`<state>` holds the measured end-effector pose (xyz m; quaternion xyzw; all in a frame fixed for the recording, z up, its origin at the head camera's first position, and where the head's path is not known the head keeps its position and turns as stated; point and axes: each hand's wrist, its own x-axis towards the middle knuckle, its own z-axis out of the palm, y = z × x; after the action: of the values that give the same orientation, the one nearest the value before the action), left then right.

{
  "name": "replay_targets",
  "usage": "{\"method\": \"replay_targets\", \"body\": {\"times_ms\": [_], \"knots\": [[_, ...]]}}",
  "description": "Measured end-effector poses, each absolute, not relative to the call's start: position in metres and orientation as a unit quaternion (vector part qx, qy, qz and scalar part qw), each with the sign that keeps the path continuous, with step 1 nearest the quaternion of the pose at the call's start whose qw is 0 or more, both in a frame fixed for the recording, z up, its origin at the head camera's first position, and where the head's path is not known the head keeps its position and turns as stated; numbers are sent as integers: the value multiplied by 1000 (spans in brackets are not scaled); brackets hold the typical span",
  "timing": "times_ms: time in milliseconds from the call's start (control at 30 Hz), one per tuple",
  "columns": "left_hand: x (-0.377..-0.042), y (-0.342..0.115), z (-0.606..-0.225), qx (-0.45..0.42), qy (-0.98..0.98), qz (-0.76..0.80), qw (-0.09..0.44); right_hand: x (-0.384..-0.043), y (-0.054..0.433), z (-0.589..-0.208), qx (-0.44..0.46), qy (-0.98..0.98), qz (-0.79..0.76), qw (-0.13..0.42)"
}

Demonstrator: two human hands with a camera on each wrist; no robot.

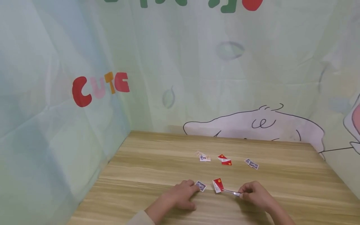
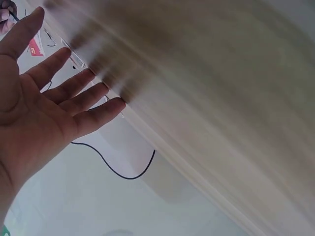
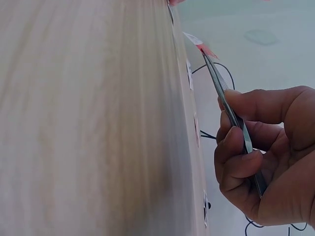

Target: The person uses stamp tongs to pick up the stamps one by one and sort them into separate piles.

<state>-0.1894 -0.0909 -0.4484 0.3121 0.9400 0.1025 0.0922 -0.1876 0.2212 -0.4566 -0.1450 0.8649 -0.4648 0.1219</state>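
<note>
My right hand grips a pair of metal tweezers between thumb and fingers. At the tweezers' tips is a red-and-white stamp; in the right wrist view this stamp is raised above the tabletop, tilted. To its left my left hand has its fingertips on the table, right at the edge of a grey stamp that lies flat. In the left wrist view the left hand's fingers are spread and nearly straight, holding nothing.
Farther back on the wooden table lie three small groups in a row: pale stamps, red-and-white stamps and grey stamps. A printed cloth hangs behind the table and along its left side.
</note>
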Motion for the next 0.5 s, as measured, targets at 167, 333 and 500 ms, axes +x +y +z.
{"method": "replay_targets", "body": {"times_ms": [167,333,500], "knots": [[-189,-90,-450,314,940,102,82,-188,225,-457,-128,867,-466,121],[-189,-89,-450,314,940,106,82,-189,227,-457,-111,871,-465,113],[-190,-89,-451,313,939,114,87,-190,229,-457,-106,873,-464,107]]}}
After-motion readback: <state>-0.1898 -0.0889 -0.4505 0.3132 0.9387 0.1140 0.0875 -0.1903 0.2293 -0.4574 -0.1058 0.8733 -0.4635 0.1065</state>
